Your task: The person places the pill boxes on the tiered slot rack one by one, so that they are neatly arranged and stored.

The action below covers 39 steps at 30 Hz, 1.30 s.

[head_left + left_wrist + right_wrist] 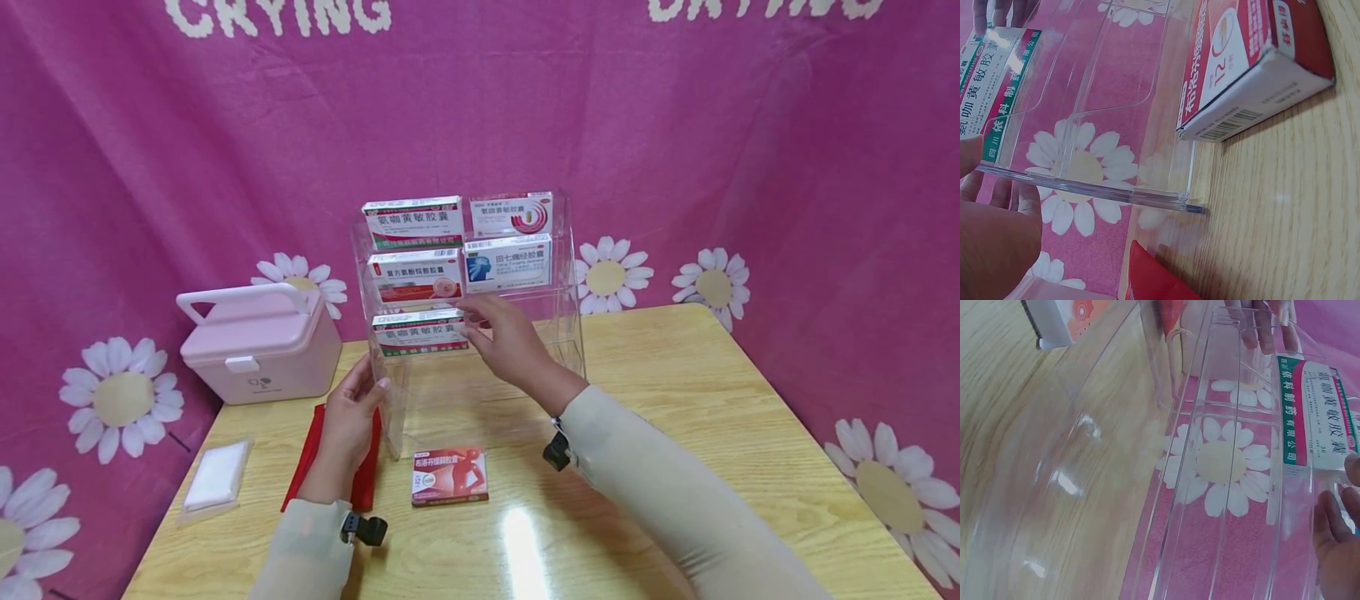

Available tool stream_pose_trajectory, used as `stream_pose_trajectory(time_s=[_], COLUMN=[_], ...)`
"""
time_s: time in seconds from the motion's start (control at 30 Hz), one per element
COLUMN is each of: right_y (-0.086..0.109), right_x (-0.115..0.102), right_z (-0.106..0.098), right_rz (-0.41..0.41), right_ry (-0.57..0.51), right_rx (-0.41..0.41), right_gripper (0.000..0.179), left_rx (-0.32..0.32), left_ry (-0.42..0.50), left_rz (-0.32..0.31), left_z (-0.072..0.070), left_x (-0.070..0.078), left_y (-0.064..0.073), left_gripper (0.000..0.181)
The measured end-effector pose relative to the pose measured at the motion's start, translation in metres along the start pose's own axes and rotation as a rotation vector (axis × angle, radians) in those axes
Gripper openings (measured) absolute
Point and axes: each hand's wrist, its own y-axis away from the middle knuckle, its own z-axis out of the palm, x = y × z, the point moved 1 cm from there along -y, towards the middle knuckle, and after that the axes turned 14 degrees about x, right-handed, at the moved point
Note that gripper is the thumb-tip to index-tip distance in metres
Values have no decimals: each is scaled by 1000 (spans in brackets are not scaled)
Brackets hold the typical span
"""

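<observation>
A clear tiered display rack (487,408) stands on the table with medicine boxes on its upper tiers. My left hand (351,417) grips the rack's left side edge, thumb in front and fingers behind in the left wrist view. With thumb and fingertips, my right hand (513,342) pinches the right end of a white, green and red medicine box (420,335) on the third tier. This box lies at the tier's left, its long face forward. In front of the rack, a red medicine box (450,477) lies flat on the table.
Two medicine boxes share the top tier, including a pink-and-white one (517,215). Below sit a red-and-white box (415,277) and a blue-and-white box (510,263). Left are a pink lidded case (258,346), a red cloth item (363,475) and a white packet (217,475).
</observation>
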Motion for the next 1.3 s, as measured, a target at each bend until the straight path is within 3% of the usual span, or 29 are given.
stream_pose_trajectory(time_s=[0.2,0.33,0.53,0.63,1.03,1.3], right_y=[34,72,120,134,146,150], right_x=[4,10,24,30,35,39], right_z=[-19,-29,-32,-29,-12,-8], right_rz=[-55,-121,-66,-85,-183,-246], right_ry=[41,8,5,43,138,143], right_rx=[-75,-218,-476,-561,-664,-705], right_gripper=[52,52,50,50,56,49], left_rx=[-5,-4,-1,-2,0,2], left_ry=[-31,-38,-37,-35,-16,-3], left_rz=[-9,-4,-1,-11,-19,-17], left_z=[-1,-2,-2,-2,0,0], left_x=[0,2,6,6,1,0], left_y=[1,2,2,1,3,-1], left_gripper=[62,62,61,61,61,62])
